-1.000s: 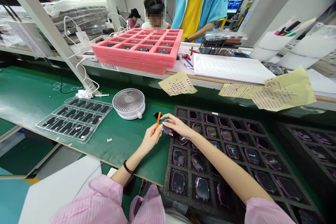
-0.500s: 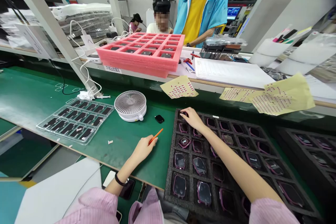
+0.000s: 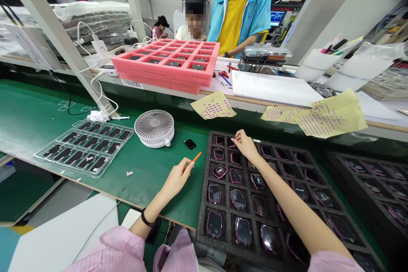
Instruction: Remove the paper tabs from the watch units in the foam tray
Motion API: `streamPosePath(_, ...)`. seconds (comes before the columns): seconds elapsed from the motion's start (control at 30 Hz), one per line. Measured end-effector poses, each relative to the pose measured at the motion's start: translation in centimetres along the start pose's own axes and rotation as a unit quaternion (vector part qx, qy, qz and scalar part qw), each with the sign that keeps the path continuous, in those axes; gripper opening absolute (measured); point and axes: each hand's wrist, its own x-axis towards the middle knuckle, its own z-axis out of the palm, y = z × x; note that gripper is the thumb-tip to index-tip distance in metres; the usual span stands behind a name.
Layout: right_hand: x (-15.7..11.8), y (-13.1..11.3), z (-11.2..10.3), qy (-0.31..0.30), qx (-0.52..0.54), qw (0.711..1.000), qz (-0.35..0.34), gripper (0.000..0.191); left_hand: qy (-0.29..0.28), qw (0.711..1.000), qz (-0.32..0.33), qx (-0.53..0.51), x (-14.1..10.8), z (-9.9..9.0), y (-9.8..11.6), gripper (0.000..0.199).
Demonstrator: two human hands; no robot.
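Observation:
My left hand is closed around a thin orange stick, its tip pointing up and right over the green bench. A black foam tray to the right holds several smartwatches with purple-edged cases, one per cell. At the second cell of the tray's far row, my right hand pinches the edge of a smartwatch; the fingers partly hide it. One smartwatch near the left side has a lit dial. A small black watch body lies on the bench between the fan and the tray.
A white fan stands left of centre, beside a clear plastic tray of dark parts. On the shelf sits a pink foam tray. Yellow dotted sheets hang from its edge. Another foam tray lies far right. Co-workers are behind.
My right hand has moved right, from the tray's far-left corner cell to the cell beside it. My left hand with the orange stick has risen slightly. The view has shifted a little.

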Motion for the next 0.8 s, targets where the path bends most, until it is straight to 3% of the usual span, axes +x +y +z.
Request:
streamPosePath(0.2,0.5,-1.4,0.7,0.009,0.151,0.987,0.052,0.016,-0.042,0.997,0.026,-0.055,0.7,2.0,1.4,0.034)
streamPosePath(0.33,-0.4,-3.1,0.6,0.005,0.294,0.953,0.068,0.014,-0.051,0.992,0.008,-0.112,1.0,2.3,2.1,0.039)
streamPosePath(0.53,-5.2,-8.2,0.0,-0.091,0.480,0.870,0.062,0.030,-0.086,0.976,-0.017,-0.197,1.9,3.9,4.0,0.048)
streamPosePath(0.67,-7.0,-10.6,-0.7,-0.154,0.641,0.748,0.071,0.031,-0.090,0.971,-0.017,-0.220,2.3,4.7,5.5,0.049)
streamPosePath(0.7,-7.1,-10.8,-0.9,-0.155,0.662,0.730,0.071,0.031,-0.087,0.971,-0.018,-0.223,2.3,4.7,5.7,0.049)
streamPosePath(0.8,-7.1,-11.1,-1.3,-0.144,0.671,0.724,0.066,0.032,-0.081,0.968,-0.018,-0.236,2.2,4.6,6.0,0.050)
